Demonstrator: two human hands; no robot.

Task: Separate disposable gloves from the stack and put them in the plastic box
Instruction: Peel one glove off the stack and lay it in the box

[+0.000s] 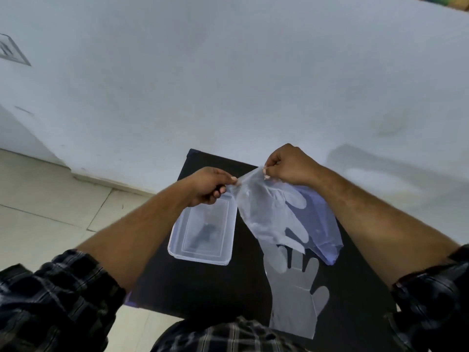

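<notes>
A thin translucent disposable glove (pixel 276 217) hangs in the air, fingers pointing down, over the black table. My left hand (pixel 206 185) pinches one corner of its cuff and my right hand (pixel 289 165) pinches the other corner, pulling the cuff apart. A bluish plastic layer hangs behind it from my right hand. Below it, the stack of gloves (pixel 294 293) lies flat on the table near my body. The clear plastic box (pixel 175 247) stands open to the left of the stack, under my left hand.
The small black table (pixel 203 285) stands against a white wall (pixel 228 85). Pale floor tiles (pixel 50 212) lie to the left. My checked sleeves show at both bottom corners.
</notes>
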